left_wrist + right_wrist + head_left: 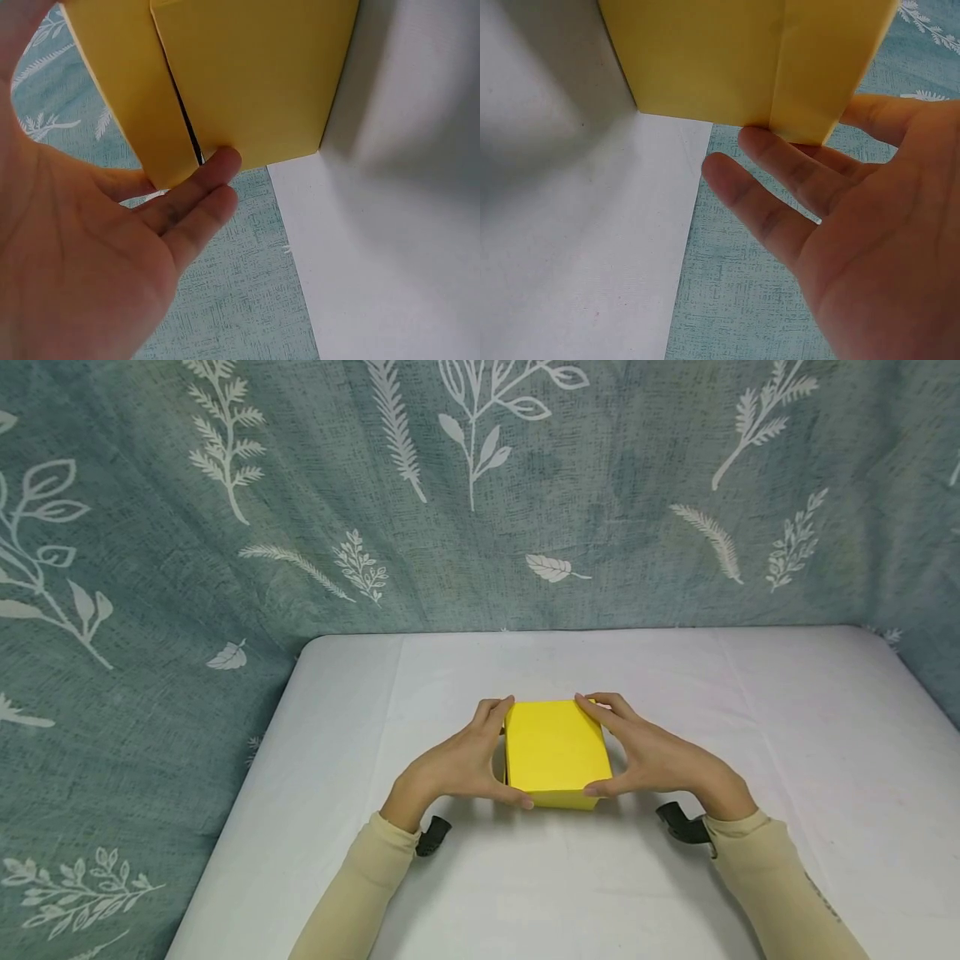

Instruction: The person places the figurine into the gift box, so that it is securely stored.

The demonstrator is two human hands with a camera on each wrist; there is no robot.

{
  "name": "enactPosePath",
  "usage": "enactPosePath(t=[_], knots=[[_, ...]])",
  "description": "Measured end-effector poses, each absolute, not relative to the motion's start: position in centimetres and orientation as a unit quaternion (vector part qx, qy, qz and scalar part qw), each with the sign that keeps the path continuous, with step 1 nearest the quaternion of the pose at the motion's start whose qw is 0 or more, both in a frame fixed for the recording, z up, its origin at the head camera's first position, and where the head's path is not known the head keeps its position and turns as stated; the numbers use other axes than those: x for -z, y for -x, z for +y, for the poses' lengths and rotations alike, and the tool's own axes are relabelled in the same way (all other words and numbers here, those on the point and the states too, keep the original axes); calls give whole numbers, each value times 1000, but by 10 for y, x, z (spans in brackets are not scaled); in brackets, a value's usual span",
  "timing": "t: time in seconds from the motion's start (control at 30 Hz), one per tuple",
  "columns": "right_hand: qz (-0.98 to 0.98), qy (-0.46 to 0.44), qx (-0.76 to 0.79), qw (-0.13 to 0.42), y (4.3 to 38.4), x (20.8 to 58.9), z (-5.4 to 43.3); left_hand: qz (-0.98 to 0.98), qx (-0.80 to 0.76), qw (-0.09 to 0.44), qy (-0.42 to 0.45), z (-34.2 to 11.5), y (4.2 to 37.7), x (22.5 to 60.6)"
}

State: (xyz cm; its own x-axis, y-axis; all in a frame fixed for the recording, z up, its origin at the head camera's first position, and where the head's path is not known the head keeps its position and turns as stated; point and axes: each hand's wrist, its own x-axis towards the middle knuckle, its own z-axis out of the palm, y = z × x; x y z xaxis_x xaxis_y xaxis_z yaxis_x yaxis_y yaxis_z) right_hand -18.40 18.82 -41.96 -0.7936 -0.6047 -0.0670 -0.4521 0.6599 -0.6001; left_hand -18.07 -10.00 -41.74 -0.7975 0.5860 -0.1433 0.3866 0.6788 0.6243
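Note:
A yellow box (557, 745) with a matching lid (124, 90) stands in the middle of the table. A thin dark gap parts the lid from the box body (255, 82) in the left wrist view; on the right side only a fine seam (778, 67) shows. My left hand (467, 756) grips the lid's left side, thumb at the front edge and fingers at the back corner. From the other side my right hand (651, 752) holds the lid likewise, its thumb on the front right corner. Two lower fingers (742, 187) of it spread loosely beside the box.
White cloth covers the table (562, 877), whose rounded far edge meets a blue-green curtain (480, 568) with white leaf prints. Black wrist mounts (682, 823) stick out from the cuffs of both beige sleeves (772, 877).

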Motion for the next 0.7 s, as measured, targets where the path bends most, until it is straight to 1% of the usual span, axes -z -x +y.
enactPosePath(t=[0.2,0.37,0.5,0.7], knots=[[905,289,280,136,182,417,189,895,-305,177,-272,-100,180,417],[907,288,280,129,181,418,189,896,-304,181,-268,-101,183,420],[907,290,279,125,181,417,189,895,-307,171,-275,-101,186,424],[909,279,278,135,182,418,186,879,-340,159,-295,-102,192,429]])
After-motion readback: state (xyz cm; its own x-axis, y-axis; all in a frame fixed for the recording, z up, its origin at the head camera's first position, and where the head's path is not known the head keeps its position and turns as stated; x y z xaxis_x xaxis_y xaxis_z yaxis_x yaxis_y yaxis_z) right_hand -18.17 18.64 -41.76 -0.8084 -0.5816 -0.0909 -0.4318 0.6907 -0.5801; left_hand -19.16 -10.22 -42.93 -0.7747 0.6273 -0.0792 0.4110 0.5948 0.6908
